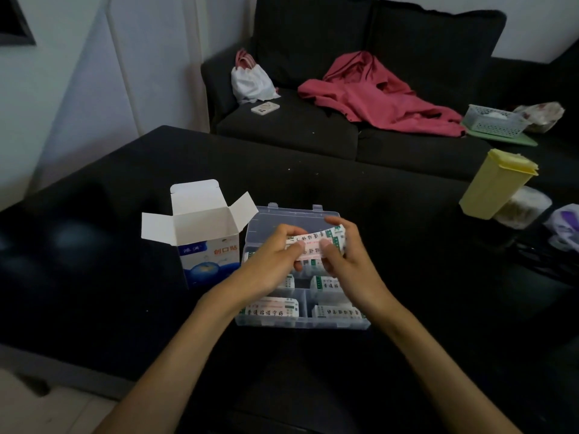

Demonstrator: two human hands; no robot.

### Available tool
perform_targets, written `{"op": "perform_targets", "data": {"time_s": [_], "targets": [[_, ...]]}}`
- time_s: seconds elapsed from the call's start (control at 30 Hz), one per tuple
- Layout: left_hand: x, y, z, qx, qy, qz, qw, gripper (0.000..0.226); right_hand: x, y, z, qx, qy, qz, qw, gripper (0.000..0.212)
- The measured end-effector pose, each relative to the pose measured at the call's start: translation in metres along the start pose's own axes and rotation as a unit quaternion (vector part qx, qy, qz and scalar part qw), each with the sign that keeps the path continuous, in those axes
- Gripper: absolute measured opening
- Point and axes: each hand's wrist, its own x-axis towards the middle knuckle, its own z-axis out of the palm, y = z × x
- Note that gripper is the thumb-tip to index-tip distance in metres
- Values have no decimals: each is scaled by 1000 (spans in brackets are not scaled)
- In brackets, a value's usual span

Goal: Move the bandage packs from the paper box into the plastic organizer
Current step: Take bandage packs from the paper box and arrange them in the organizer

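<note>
The paper box [206, 242], flaps open, reads 创口贴 in red above a blue globe. At its 3 o'clock sits the clear plastic organizer [302, 322], holding white green-printed bandage packs [272, 310]. Over it, left hand [269, 267] and right hand [347, 261] pinch one pack [316, 242] between them.

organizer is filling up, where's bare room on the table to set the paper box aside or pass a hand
Bare black table lies left of the paper box, behind the organizer toward the sofa, and between the organizer and the yellow container. It is crowded over the organizer, where both hands hold a bandage pack, and at the right edge past the yellow container.
</note>
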Motion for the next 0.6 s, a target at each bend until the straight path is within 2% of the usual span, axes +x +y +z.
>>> {"op": "perform_targets", "data": {"time_s": [0.1,0.2,0.27,0.47,0.6], "targets": [[-1,3,-3,-52,19,5,998,25,6,-3,-12,76,28,33,996,18],[-1,6,-3,-82,35,9,996,21,8,-4,-21,152,14,102,983,10],[-2,9,4,-48,37,11,998,23,8,-2,-21,129,13,111,985,7],[-2,10,32,-29,32,0,999,24,1,0,-14,66,30,60,996,19],[2,11,30,-45,2,-12,999,15,4,-3,-32,23,-18,70,997,18]]}}
